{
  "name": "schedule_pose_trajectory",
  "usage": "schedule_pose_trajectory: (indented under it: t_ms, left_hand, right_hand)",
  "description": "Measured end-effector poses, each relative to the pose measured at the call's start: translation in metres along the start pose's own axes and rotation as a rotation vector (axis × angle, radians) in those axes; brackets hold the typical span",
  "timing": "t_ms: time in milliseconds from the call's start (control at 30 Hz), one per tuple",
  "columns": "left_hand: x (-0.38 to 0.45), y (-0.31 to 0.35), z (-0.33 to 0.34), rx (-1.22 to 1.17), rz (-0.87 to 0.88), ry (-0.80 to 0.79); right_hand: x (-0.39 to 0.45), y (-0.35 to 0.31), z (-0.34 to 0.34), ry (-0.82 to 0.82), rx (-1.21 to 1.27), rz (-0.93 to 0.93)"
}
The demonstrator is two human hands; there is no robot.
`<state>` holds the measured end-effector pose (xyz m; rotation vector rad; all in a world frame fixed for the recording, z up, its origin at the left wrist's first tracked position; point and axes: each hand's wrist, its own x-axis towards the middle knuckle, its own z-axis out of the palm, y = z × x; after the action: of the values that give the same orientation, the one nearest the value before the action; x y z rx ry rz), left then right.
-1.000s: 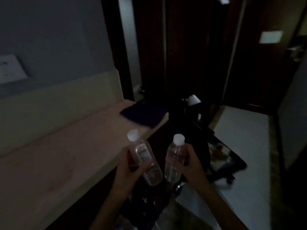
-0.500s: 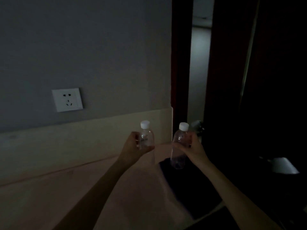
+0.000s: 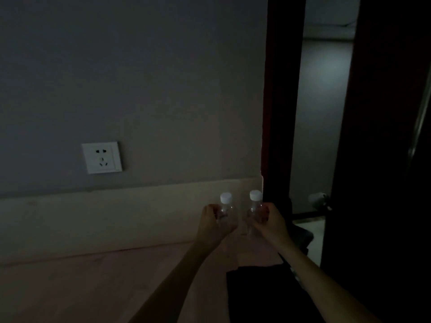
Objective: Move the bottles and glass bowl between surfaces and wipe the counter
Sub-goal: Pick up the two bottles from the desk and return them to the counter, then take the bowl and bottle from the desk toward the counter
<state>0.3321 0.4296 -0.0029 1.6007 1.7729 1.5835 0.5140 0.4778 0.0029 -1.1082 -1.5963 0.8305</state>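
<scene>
Two clear plastic bottles with white caps stand upright side by side near the back right corner of the pale counter (image 3: 93, 283). My left hand (image 3: 215, 223) is wrapped around the left bottle (image 3: 225, 207). My right hand (image 3: 268, 220) grips the right bottle (image 3: 254, 205). Both bottles sit low against the cream backsplash; the dim light hides whether their bases touch the counter. A dark cloth (image 3: 263, 294) lies on the counter under my right forearm. No glass bowl shows.
A white wall socket (image 3: 102, 157) sits on the grey wall above the backsplash. To the right of the counter's end stands a dark door frame (image 3: 279, 113) with a dim room beyond it. The scene is very dark.
Both hands have carried the bottles from in front of my body out over the counter, farther back toward the backsplash, and brought them closer together. The view turned left toward the wall.
</scene>
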Motion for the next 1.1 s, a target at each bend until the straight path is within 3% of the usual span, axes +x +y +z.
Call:
schedule_pose_trajectory:
  t_ms: [433,600,733,800,900,1000,1100]
  left_hand:
    - [-0.006,0.003,0.009,0.134,0.016,0.012]
    - [-0.017,0.005,0.001,0.216,-0.055,-0.003]
    - [-0.044,0.01,-0.026,0.054,-0.185,0.156]
    - [-0.079,0.018,-0.048,-0.114,-0.246,0.183]
    - [-0.161,0.03,-0.089,-0.183,-0.248,0.24]
    - [-0.262,0.036,-0.13,-0.132,-0.221,0.48]
    - [-0.38,0.033,-0.148,0.001,-0.323,0.813]
  right_hand:
    - [-0.01,0.005,-0.008,-0.069,0.105,0.031]
    - [-0.015,0.01,-0.018,0.063,0.078,0.021]
    - [-0.059,-0.01,-0.021,0.096,0.241,0.063]
    - [-0.096,-0.026,-0.012,0.027,0.334,0.047]
    - [-0.162,-0.047,0.016,-0.162,0.409,0.014]
    - [-0.248,-0.065,0.044,-0.447,0.486,0.034]
    - [-0.348,-0.056,0.061,-0.838,0.582,0.124]
